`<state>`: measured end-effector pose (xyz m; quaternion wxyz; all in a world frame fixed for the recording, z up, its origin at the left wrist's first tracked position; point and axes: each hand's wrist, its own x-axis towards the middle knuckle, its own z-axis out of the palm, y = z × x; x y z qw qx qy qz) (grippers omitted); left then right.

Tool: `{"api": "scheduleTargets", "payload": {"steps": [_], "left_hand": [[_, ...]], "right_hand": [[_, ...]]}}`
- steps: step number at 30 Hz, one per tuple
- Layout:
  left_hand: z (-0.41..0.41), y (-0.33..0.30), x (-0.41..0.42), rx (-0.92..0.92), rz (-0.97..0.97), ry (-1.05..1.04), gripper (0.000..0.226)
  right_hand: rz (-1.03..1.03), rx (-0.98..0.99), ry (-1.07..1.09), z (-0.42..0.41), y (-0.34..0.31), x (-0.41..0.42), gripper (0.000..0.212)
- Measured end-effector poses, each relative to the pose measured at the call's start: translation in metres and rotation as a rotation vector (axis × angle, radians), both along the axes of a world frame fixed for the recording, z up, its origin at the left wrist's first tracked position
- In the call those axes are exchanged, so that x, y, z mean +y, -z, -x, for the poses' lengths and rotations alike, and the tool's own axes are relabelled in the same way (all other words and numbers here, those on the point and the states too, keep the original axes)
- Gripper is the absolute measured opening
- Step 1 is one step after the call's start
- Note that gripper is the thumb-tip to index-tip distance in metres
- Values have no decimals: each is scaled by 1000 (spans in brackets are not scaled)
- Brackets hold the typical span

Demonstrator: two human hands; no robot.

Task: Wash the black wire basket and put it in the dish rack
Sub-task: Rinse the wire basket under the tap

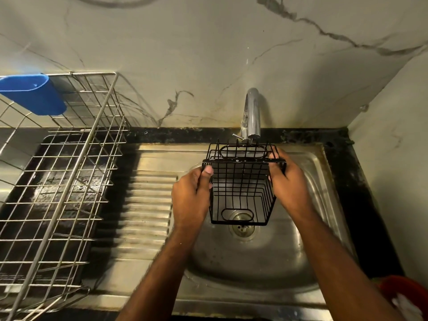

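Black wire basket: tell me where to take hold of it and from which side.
Grip the black wire basket by its two short end walls near the rim, one hand from each side, as the left hand and right hand do; the open wire grid admits fingers.

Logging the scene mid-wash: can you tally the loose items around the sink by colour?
Black: 1, the wire basket, held by left hand and right hand
Silver: 1, the dish rack
Blue: 1, the cup on the rack
Red: 1, an object at the frame's edge
Total: 4
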<state>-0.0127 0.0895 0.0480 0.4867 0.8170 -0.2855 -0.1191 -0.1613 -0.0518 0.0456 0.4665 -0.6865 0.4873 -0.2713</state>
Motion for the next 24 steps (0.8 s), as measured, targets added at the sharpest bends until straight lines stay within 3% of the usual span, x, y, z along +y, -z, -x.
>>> {"api": "scheduleTargets", "payload": {"steps": [10, 17, 24], "left_hand": [[-4, -4, 3, 24, 45, 1, 62], [-5, -11, 8, 58, 65, -20, 39], [-8, -10, 13, 25, 88, -24, 46]], "right_hand": [[-3, -5, -17, -3, 7, -4, 39], [-33, -39, -23, -8, 9, -6, 35], [-62, -38, -76, -13, 9, -7, 34]]}}
